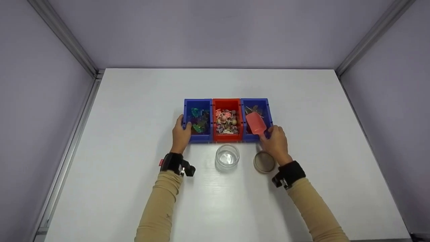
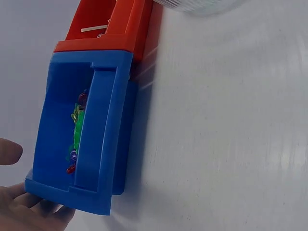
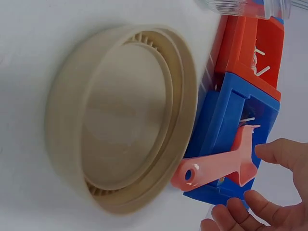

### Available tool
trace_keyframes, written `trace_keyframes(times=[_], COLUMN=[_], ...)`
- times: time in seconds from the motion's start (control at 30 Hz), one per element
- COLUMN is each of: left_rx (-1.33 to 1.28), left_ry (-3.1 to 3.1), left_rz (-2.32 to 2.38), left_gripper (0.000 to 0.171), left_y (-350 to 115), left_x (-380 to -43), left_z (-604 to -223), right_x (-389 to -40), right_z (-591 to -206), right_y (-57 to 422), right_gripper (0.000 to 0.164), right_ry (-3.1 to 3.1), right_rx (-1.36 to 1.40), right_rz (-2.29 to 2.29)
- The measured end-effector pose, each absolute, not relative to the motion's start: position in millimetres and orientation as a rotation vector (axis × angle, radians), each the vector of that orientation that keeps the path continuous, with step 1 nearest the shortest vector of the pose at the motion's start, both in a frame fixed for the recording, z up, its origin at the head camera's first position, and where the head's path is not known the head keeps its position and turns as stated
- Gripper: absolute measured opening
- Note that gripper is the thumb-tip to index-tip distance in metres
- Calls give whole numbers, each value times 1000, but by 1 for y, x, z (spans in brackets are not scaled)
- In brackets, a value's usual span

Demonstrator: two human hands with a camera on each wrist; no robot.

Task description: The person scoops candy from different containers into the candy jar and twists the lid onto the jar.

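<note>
My left hand [image 1: 181, 134] is at the outer side of the left blue bin [image 2: 96, 134], its fingers against the side wall and its thumb apart from them by the rim. Green and other brightly coloured shiny pieces [image 1: 199, 127] lie in that bin. At the right blue bin [image 1: 268, 111], my right hand [image 1: 277, 143] has thumb and fingers spread beside the outer wall. A pink scoop [image 1: 256, 123] rests in this bin, its handle [image 3: 207, 168] jutting over the front rim, next to my right hand but not gripped. Light sticks poke up behind the scoop.
Between the blue bins stands a red bin [image 1: 227, 137] of small stick candies [image 1: 226, 119]. A clear jar [image 1: 227, 156] stands open in front of it. The beige lid [image 3: 125, 115] lies inside-up, right of the jar. Walls enclose the white table [image 1: 134, 101].
</note>
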State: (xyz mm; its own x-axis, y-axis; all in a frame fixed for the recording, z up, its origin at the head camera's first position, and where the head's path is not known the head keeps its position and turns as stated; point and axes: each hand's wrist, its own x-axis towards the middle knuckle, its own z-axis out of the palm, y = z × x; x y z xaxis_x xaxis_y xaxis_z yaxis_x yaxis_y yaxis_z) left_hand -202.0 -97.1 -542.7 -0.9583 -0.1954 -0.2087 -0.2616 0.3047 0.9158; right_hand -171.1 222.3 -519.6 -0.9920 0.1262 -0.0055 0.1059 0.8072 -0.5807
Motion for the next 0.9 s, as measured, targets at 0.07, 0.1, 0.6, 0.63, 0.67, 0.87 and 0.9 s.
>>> trace_keyframes(times=[0.07, 0.1, 0.6, 0.63, 0.67, 0.87, 0.9], left_rx=[-444, -444, -450, -454, -455, -420, -407], left_ry=[2469, 2456, 2377, 2375, 2375, 2380, 2380], left_rz=[1783, 1791, 1817, 1820, 1819, 1798, 1794], left_gripper=[55, 54, 52, 52, 52, 53, 53], left_y=[-98, -98, -102, -102, -102, -105, -105], left_x=[-203, -203, -207, -206, -206, -204, -204], left_z=[-545, -546, -558, -559, -560, -564, -564], right_x=[-170, -170, -171, -171, -171, -172, -172], right_z=[-521, -522, -533, -534, -534, -538, -538], right_y=[223, 223, 221, 221, 220, 218, 218], right_gripper=[38, 38, 34, 33, 32, 25, 23], right_ry=[-2954, -2954, -3003, -3001, -2996, -2978, -2977], right_rx=[-208, -216, -271, -275, -279, -297, -297], right_rz=[957, 956, 924, 911, 899, 875, 878])
